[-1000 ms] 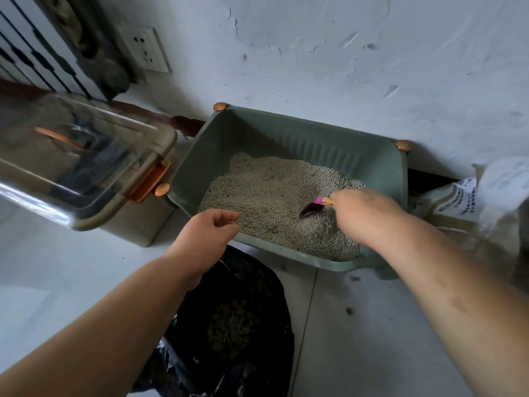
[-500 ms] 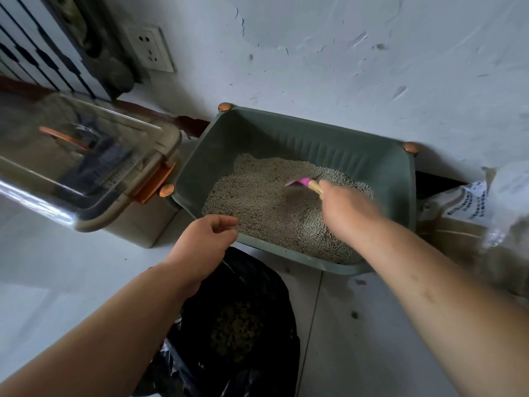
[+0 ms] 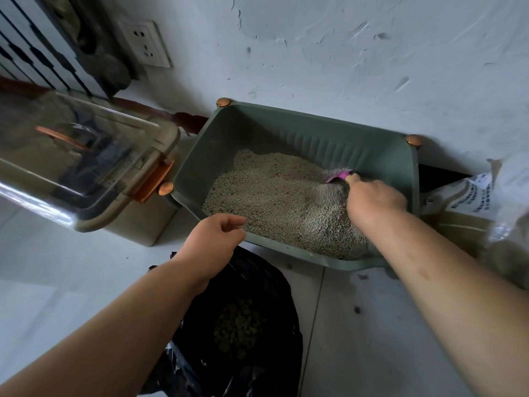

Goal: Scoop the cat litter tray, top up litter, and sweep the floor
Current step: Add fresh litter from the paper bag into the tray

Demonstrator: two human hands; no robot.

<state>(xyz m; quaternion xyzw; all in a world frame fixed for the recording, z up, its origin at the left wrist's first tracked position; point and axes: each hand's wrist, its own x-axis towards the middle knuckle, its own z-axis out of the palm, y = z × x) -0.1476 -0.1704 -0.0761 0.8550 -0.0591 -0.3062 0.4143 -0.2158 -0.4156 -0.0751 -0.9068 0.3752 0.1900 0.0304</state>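
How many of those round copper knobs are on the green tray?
3 knobs on the tray: far left corner, far right corner, near left corner. The right arm covers the near right corner, so a fourth may be hidden.

Tray [image 3: 300,255] open from above; wall [image 3: 343,67] blocks behind, lidded bin [image 3: 86,167] at left, sack [image 3: 469,204] at right, black bag [image 3: 257,282] below.

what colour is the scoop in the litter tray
The scoop is pink; the head view shows it.
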